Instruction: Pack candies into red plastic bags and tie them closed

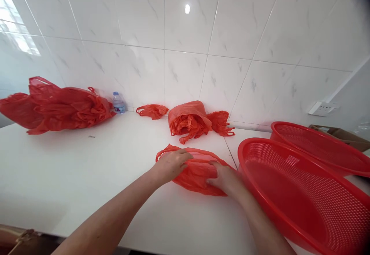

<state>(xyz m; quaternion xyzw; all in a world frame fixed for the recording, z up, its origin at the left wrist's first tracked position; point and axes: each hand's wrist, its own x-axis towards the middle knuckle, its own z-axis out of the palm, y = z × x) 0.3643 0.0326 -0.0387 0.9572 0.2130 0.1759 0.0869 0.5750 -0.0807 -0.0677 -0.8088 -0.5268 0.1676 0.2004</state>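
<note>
A thin red plastic bag (192, 177) lies spread on the white table in front of me, its mouth partly open. My left hand (172, 164) is on the bag's left part, fingers curled round the film near its upper edge. From the right, my right hand (223, 177) touches the bag's inner side with thumb and fingers apart. Just beyond the bag sits a rolled red bag (189, 112) stuffed with crumpled bags. Crumpled red bags also lie on either side of that roll, one on the left (153, 111) and one on the right (221, 123).
Two red perforated plastic baskets (251, 147) stand at the right, a cardboard box (343, 136) behind them. A large heap of red bags (66, 106) and a small water bottle (118, 103) are at the back left. The tiled wall (138, 19) bounds the table (86, 178), carrying a power socket (322, 108).
</note>
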